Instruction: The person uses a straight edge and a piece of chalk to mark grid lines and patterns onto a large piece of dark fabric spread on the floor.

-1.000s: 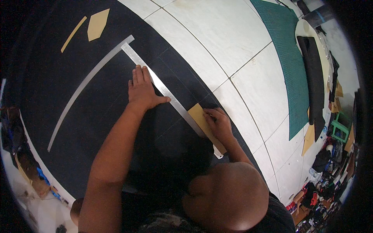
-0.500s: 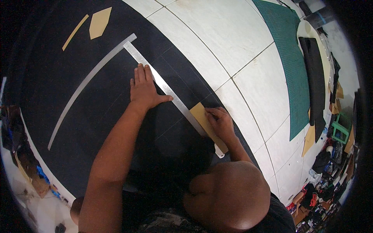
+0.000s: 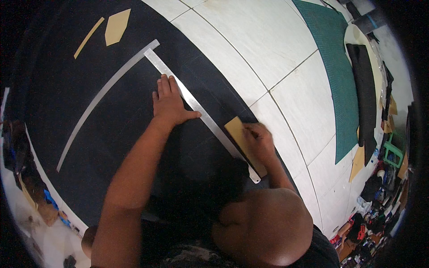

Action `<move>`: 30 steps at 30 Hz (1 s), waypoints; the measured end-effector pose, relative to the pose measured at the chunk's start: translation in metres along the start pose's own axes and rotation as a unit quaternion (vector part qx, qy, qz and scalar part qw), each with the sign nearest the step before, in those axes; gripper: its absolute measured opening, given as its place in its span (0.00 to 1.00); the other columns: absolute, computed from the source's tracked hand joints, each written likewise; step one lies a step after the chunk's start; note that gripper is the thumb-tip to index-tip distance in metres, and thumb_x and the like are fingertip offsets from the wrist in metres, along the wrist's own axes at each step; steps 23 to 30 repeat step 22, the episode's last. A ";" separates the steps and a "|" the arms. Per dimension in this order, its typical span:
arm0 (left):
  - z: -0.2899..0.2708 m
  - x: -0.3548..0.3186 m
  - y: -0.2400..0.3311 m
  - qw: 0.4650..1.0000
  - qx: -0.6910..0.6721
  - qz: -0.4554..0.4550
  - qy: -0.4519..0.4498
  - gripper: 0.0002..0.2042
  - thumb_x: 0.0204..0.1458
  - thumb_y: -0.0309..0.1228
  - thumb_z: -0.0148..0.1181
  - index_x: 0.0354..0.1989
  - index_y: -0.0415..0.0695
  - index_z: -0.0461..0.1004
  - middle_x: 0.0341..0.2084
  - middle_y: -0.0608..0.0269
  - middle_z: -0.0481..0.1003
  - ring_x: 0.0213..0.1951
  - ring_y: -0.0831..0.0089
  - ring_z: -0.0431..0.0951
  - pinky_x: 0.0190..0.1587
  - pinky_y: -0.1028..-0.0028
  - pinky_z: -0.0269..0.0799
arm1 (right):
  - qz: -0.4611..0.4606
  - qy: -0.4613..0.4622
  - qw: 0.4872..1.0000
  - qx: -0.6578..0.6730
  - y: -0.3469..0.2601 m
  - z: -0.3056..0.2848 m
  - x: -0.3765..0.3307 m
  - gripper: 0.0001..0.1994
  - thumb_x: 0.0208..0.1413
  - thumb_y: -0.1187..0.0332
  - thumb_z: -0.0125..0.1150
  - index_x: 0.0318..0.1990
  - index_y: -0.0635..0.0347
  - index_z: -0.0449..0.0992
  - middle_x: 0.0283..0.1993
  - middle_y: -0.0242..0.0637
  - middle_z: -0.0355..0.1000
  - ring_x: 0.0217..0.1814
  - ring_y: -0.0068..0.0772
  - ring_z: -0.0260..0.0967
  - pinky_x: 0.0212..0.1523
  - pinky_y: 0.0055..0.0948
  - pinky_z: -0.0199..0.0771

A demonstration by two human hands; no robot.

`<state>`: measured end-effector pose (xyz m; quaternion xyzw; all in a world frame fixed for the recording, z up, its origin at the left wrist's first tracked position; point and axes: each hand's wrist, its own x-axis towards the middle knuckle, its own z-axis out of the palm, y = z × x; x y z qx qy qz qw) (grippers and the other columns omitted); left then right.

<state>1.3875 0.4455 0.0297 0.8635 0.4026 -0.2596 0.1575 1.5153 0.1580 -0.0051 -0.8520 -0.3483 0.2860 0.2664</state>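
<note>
My left hand [image 3: 171, 106] lies flat on dark cloth [image 3: 111, 129], thumb stretched out, fingertips and thumb pressing the edge of a long straight metal ruler [image 3: 213, 126]. My right hand [image 3: 260, 139] pinches the right edge of a tan card pattern piece [image 3: 246, 143] beside the ruler's lower half. A dark strip shows between card and ruler, so the card appears partly raised; its fingertips are partly hidden and a little blurred. Farther left lies a second long metal ruler [image 3: 97, 91], curved in this view, its upper end near the straight ruler's top.
Two more card pieces lie at the upper left, a narrow strip [image 3: 89, 38] and a broad angular one [image 3: 117, 27]. White floor tiles [image 3: 295, 102] border the cloth. To the right are a green cutting mat [image 3: 337, 89], a rolled black material [image 3: 363, 89] and a green plastic stool [image 3: 393, 152].
My right hand has drawn the card to the right, off the ruler's edge, and tilted it. My left hand stays on the ruler; the whole view has shifted slightly.
</note>
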 end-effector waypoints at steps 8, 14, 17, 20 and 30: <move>-0.005 -0.001 0.002 1.000 0.017 -0.002 -0.019 0.72 0.29 0.64 0.78 0.74 0.33 0.36 0.75 0.37 0.37 0.76 0.45 0.38 0.73 0.47 0.48 | -0.108 0.169 0.980 0.014 -0.017 -0.022 0.070 0.15 0.71 0.64 0.47 0.45 0.67 0.77 0.44 0.46 0.75 0.38 0.44 0.73 0.44 0.41 0.73; -0.009 -0.001 0.005 0.999 0.022 -0.001 -0.027 0.71 0.32 0.63 0.76 0.74 0.33 0.35 0.75 0.37 0.36 0.76 0.46 0.36 0.73 0.48 0.48 | -0.136 -0.022 0.968 0.208 -0.102 0.037 0.132 0.16 0.70 0.63 0.47 0.48 0.67 0.77 0.44 0.49 0.78 0.48 0.47 0.76 0.52 0.38 0.75; -0.013 -0.001 0.004 0.999 0.021 -0.003 -0.048 0.71 0.34 0.63 0.76 0.74 0.33 0.32 0.75 0.37 0.33 0.76 0.45 0.35 0.73 0.47 0.47 | -0.195 -0.010 0.960 0.198 -0.122 0.059 0.152 0.14 0.68 0.66 0.51 0.47 0.67 0.78 0.45 0.50 0.78 0.50 0.50 0.76 0.53 0.39 0.75; -0.011 0.000 0.001 0.998 0.021 -0.001 -0.053 0.71 0.34 0.64 0.75 0.74 0.33 0.32 0.75 0.37 0.33 0.76 0.45 0.34 0.73 0.47 0.46 | -0.242 0.002 0.957 0.157 -0.130 0.067 0.170 0.12 0.66 0.67 0.54 0.46 0.66 0.79 0.46 0.49 0.78 0.50 0.50 0.76 0.52 0.40 0.75; -0.006 0.002 -0.001 0.999 0.021 0.010 -0.023 0.72 0.31 0.65 0.76 0.74 0.32 0.34 0.75 0.36 0.35 0.76 0.43 0.37 0.72 0.45 0.49 | -0.257 0.006 0.956 0.138 -0.129 0.070 0.175 0.12 0.65 0.67 0.54 0.45 0.65 0.80 0.46 0.49 0.78 0.50 0.50 0.76 0.52 0.41 0.75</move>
